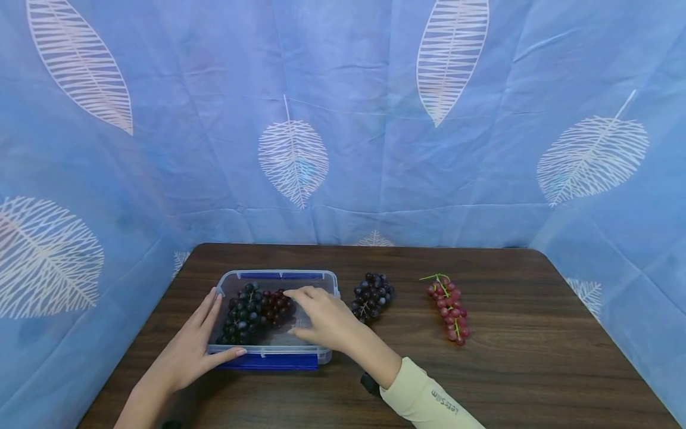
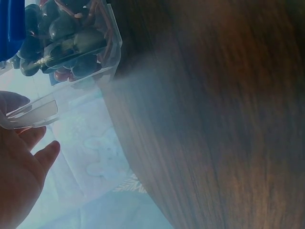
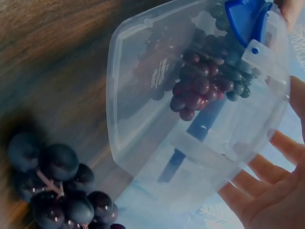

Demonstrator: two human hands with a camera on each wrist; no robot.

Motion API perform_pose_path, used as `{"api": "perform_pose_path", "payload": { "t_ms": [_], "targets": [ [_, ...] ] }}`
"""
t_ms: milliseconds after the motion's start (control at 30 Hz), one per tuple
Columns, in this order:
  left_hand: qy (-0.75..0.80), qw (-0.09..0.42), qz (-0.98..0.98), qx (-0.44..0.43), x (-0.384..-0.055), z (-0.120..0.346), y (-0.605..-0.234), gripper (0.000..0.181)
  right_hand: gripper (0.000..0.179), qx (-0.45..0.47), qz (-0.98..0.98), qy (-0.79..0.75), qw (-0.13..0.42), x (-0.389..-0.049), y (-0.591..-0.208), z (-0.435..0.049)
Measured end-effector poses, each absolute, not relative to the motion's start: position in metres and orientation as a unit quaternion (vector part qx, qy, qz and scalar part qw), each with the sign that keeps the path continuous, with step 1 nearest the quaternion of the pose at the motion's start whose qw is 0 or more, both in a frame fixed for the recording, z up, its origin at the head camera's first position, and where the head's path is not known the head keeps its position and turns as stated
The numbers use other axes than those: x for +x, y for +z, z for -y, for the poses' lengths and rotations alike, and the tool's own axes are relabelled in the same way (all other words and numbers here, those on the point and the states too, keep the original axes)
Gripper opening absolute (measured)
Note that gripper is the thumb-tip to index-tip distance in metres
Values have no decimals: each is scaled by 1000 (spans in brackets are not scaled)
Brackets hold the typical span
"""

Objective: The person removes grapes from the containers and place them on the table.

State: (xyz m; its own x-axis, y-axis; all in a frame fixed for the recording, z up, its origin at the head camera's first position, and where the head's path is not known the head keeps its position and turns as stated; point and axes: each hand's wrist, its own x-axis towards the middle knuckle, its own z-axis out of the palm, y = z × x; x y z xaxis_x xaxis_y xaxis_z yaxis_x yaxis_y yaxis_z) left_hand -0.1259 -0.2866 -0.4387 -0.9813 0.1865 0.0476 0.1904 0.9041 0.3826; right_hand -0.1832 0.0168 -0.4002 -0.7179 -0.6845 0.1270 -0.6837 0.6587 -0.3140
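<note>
A clear plastic food box [image 1: 300, 274] with blue clips stands without a lid on the table. At its left corner, my left hand [image 1: 187, 348] rests with long fingers along the side wall and the thumb on the front rim. My right hand [image 1: 324, 319] reaches over the right part of the box, fingers and thumb spread, fingertips near a small bunch of dark red grapes [image 1: 277, 307]. That bunch lies inside against a bigger bunch of black grapes [image 1: 242, 319]. In the right wrist view, the right hand's fingers [image 3: 262, 171] spread beside the box wall and hold nothing.
Just right of the box lies another bunch of black grapes [image 1: 373, 295]. Farther right is a long bunch of red grapes [image 1: 452, 310] with green stems. A blue cloth [image 1: 364, 149] with white leaf prints hangs behind the brown wooden table [image 1: 525, 333].
</note>
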Motion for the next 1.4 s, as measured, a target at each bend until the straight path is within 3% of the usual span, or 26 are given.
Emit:
{"api": "perform_pose_path", "payload": {
  "t_ms": [833,1400],
  "targets": [
    [-195,8,976,-100,-126,287,-438,119,77,-395,-913,-97,26,-203,-411,26],
    [-199,1,975,-95,-128,288,-442,119,85,-441,-897,-16,-8,-205,-418,67]
  ]
}}
